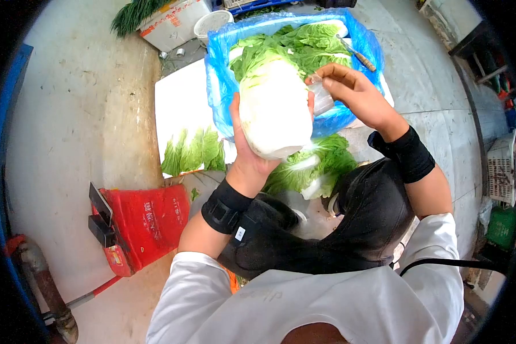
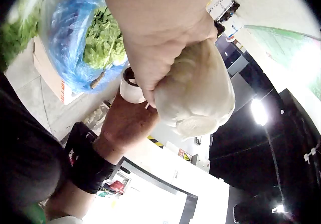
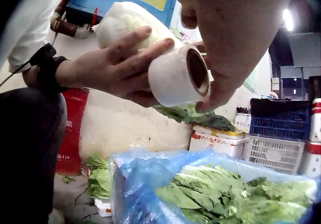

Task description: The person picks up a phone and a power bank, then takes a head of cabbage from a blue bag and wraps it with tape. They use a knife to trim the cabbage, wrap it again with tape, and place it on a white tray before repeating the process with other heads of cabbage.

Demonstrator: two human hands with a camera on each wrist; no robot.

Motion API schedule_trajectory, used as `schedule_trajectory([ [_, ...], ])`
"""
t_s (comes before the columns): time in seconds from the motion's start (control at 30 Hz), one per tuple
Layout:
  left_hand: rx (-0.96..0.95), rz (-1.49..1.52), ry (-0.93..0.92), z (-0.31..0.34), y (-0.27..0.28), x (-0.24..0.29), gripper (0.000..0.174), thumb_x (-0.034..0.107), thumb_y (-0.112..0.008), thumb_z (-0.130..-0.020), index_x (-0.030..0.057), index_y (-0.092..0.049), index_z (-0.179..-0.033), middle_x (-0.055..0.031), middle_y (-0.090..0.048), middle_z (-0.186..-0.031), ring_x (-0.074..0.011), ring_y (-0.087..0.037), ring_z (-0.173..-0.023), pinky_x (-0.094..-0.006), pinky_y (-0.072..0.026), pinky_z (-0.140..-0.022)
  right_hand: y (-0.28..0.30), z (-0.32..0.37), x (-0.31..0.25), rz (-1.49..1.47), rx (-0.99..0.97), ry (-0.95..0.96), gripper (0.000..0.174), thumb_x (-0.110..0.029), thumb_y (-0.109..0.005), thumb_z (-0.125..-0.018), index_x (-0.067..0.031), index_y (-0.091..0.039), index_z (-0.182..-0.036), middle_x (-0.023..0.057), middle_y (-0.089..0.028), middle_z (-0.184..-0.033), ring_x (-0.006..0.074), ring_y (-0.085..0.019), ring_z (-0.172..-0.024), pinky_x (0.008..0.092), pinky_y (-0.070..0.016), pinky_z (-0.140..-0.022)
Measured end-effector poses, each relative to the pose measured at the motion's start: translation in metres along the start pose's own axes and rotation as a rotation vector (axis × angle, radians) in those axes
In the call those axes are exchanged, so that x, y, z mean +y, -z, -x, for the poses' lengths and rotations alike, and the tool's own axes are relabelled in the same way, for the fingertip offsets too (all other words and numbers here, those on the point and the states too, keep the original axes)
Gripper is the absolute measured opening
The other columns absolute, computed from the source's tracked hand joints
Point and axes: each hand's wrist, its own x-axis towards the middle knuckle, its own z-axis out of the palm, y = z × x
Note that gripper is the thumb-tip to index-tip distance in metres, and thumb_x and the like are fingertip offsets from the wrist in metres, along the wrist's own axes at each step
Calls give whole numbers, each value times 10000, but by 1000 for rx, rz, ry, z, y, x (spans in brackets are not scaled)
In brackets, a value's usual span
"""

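Observation:
A large pale napa cabbage (image 1: pixel 275 109) is held up in my left hand (image 1: pixel 248 163), its cut base toward me. In the left wrist view, that hand's fingers wrap the side of the cabbage (image 2: pixel 198 88). Close to the cabbage's right side, my right hand (image 1: pixel 355 94) grips a small roll of clear film (image 1: pixel 322 98). The right wrist view shows the roll (image 3: pixel 168 78) with its brown cardboard core, near the left hand's fingers (image 3: pixel 133 63). Film between roll and cabbage is hard to make out.
A blue-plastic-lined crate (image 1: pixel 215 86) holds cabbages and a wooden-handled tool (image 1: pixel 364 62). Loose cabbage leaves (image 1: pixel 321 166) lie before my knees. More leaves (image 1: pixel 195 152) rest by a white board (image 1: pixel 183 103). A red bin-like object (image 1: pixel 155 221) stands left; a white bucket (image 1: pixel 213 24) stands behind.

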Motion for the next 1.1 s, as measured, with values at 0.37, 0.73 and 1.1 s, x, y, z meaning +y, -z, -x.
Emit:
schedule_trajectory([
  [0.37, -50, -203, -3, -2, -3, 10, 841, 597, -625, -890, 88, -384, -1515, -258, -422, -1482, -474, -447, -1332, -582, -468, -1038, 1, 2, 6, -52, 25, 75, 157, -144, -683, -965, -41, -696, -1083, 51, -648, -1237, 125, -582, -1077, 304, -468, -955],
  [0.73, 98, -949, -198, -5, 3, 0, 561, 111, -761, -877, 13, -493, -1359, -103, -660, -1202, -214, -678, -1063, -366, -565, -908, 2, 12, -86, 475, -57, 157, 133, -129, -667, -938, -4, -690, -976, 99, -654, -1025, 189, -606, -836, 334, -475, -729],
  [1.1, 222, -1440, -504, -24, 48, -17, 788, 116, -892, -713, -20, -424, -1333, -133, -610, -1258, -208, -613, -1142, -364, -514, -966, -31, -15, -69, 877, -235, -211, 288, -279, -628, -811, -76, -775, -954, 202, -717, -850, 379, -703, -810, 424, -563, -760],
])
